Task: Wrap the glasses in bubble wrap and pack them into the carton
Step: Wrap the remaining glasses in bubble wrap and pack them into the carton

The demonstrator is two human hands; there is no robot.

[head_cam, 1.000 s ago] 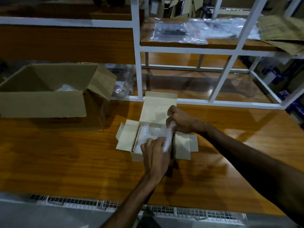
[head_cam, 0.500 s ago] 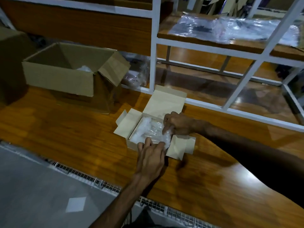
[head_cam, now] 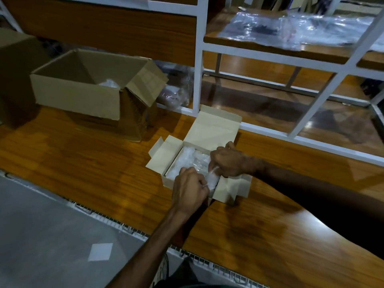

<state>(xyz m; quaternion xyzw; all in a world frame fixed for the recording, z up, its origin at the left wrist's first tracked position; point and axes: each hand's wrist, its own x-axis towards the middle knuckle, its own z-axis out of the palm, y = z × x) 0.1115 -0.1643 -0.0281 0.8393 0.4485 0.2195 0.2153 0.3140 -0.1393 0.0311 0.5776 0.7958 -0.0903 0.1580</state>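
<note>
A small pale carton (head_cam: 214, 129) lies open on the wooden table, its flaps spread out. Bubble-wrapped bundles (head_cam: 187, 161) fill its left side. At the carton's right edge, one more bubble-wrapped bundle (head_cam: 213, 179) stands between my hands. My left hand (head_cam: 190, 189) grips its near end with curled fingers. Its far end is pinched by my right hand (head_cam: 227, 162). The glass inside the wrap is hidden.
A larger brown cardboard box (head_cam: 83, 92) stands open at the back left with some white wrap inside. A white metal shelf frame (head_cam: 198, 59) rises behind the carton. Sheets of clear plastic (head_cam: 291, 30) lie on its upper shelf. The table's front edge curves near me.
The view has swung left and down. Both hands keep hold of the wrapped bundle, which has sunk lower at the carton's right side.
</note>
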